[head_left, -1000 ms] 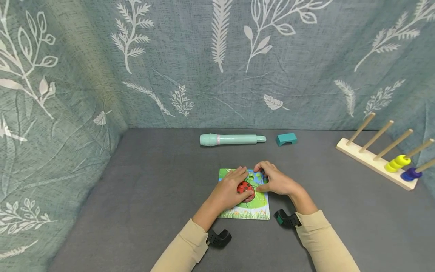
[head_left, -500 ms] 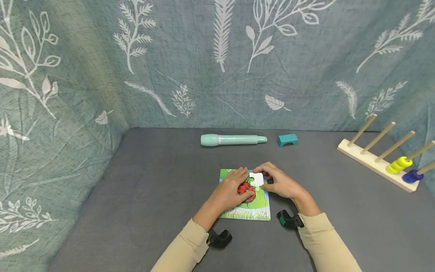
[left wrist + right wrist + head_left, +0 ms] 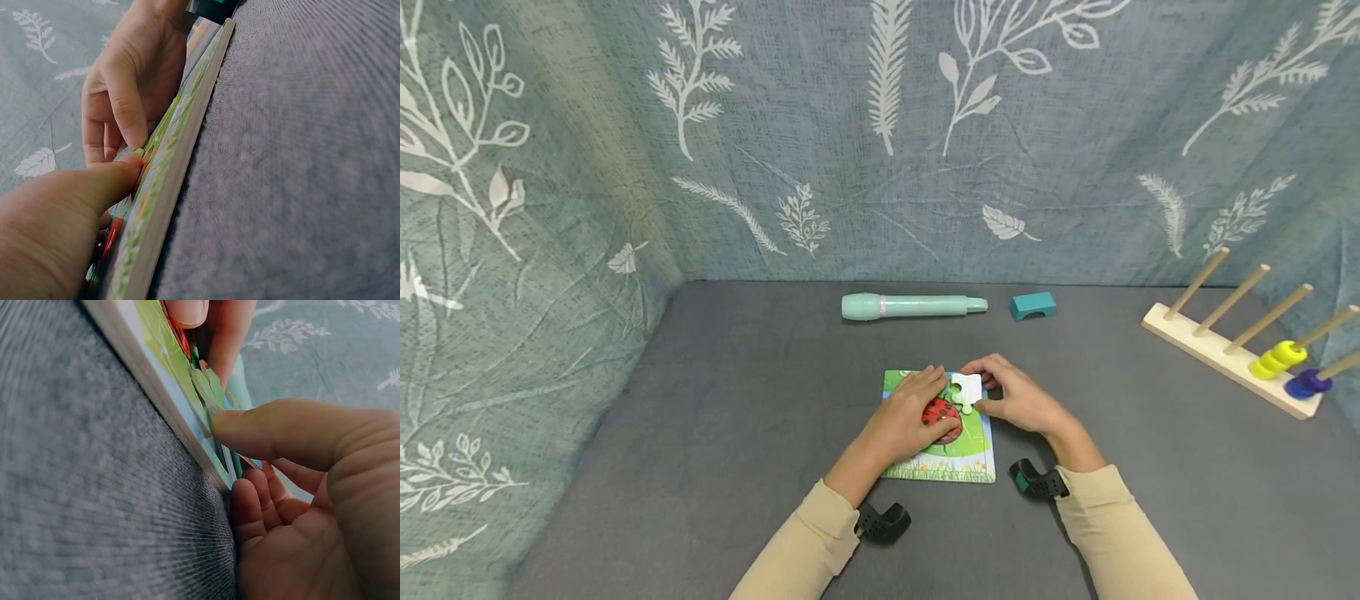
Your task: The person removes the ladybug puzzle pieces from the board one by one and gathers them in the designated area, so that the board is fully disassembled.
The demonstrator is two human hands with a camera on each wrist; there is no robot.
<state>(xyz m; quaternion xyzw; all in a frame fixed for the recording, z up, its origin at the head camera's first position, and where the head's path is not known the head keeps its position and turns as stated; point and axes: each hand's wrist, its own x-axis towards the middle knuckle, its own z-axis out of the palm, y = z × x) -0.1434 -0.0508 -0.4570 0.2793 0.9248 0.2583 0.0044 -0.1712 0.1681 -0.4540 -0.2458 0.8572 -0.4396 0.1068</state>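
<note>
My left wrist view gives me the puzzle board (image 3: 167, 165) with a smooth printed face and a bare matt rim, wood or card. The table (image 3: 715, 417) shows me matt grey woven cloth. Near its far edge I see a smooth plastic-looking tube (image 3: 923, 307); towards its far right corner, a bare-wood peg rack (image 3: 1213, 351) with glossy beads (image 3: 1277, 359).

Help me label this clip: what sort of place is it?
Probably a tabletop play or filming corner: leaf-patterned fabric hangs behind a ladybug puzzle and a bead stand.

The ladybug puzzle (image 3: 972, 448) lies flat, corner piece (image 3: 968, 389) tilted.
</note>
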